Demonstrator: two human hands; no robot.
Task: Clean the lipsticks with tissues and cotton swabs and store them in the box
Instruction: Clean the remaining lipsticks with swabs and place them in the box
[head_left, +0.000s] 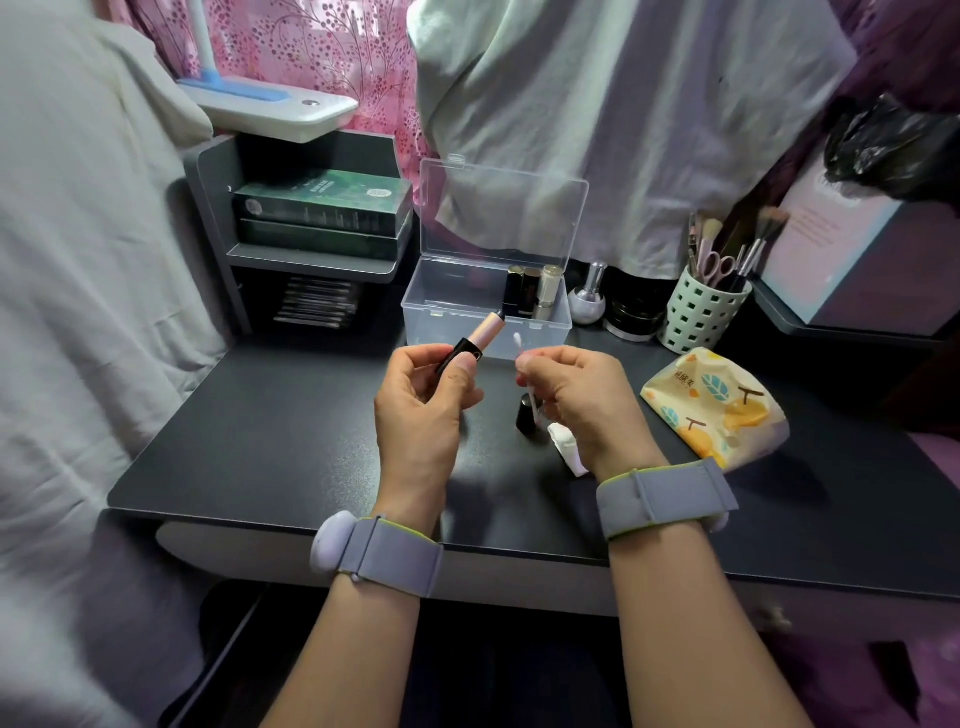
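left hand (421, 400) gripped uncapped lipstick (475, 340) | right hand (576, 395) pinched cotton swab (523, 364) | risk: swab gouging bullet, or elbowing loose cap (526, 414) off bench (270, 441)

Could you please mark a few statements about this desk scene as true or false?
1. The left hand holds a lipstick. True.
2. The right hand pinches a pair of scissors. False: it pinches a cotton swab.
3. The clear box has its lid shut. False: the lid stands open.
4. Three lipsticks stand in the box's right end. True.
5. The tissue pack lies inside the box. False: it lies on the desk, right of the hands.
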